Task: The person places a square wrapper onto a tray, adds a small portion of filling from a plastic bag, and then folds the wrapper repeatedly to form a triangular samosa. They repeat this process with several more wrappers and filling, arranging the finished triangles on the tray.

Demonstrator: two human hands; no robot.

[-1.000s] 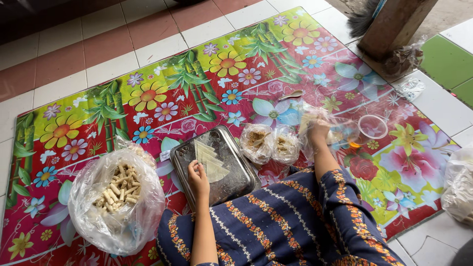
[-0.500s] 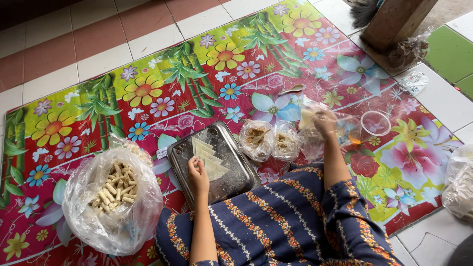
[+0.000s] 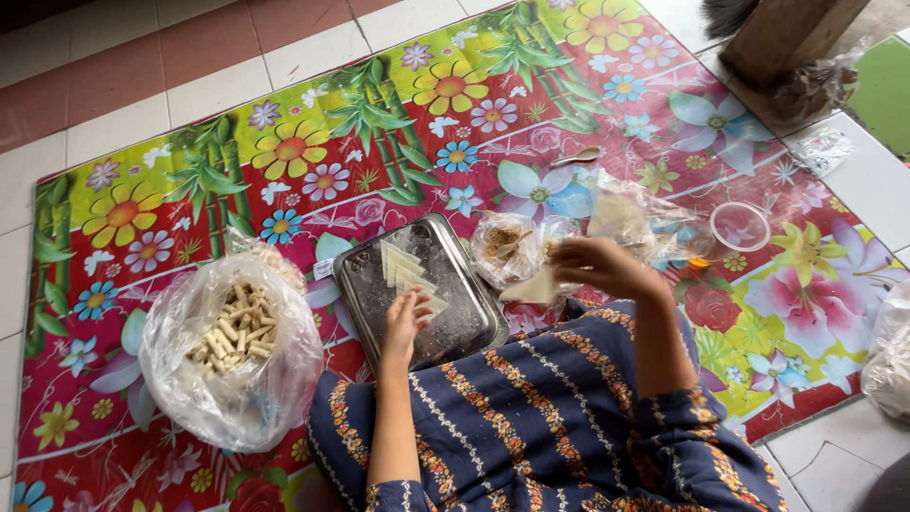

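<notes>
I sit on a bright floral mat point(image 3: 284, 142) with a dark striped garment over my lap. My left hand point(image 3: 408, 318) rests on a metal tray point(image 3: 365, 284), fingers on the pale triangular wrappers point(image 3: 403, 270) laid there. My right hand point(image 3: 597, 265) is raised just right of the tray and pinches one pale wrapper point(image 3: 533, 287) that hangs from its fingers. Small open bags of brown filling point(image 3: 502, 245) lie just beyond that hand.
A large clear plastic bag of rolled pale sticks point(image 3: 232, 341) sits left of the tray. A clear round lid point(image 3: 739, 226), a spoon point(image 3: 578, 156) and crumpled plastic point(image 3: 630, 218) lie further right. A wooden post point(image 3: 787, 33) stands at top right, another bag point(image 3: 891, 351) at the right edge.
My right hand has come back from the plastic bags at the right toward the tray, now holding a wrapper. My left hand stays on the tray's wrappers.
</notes>
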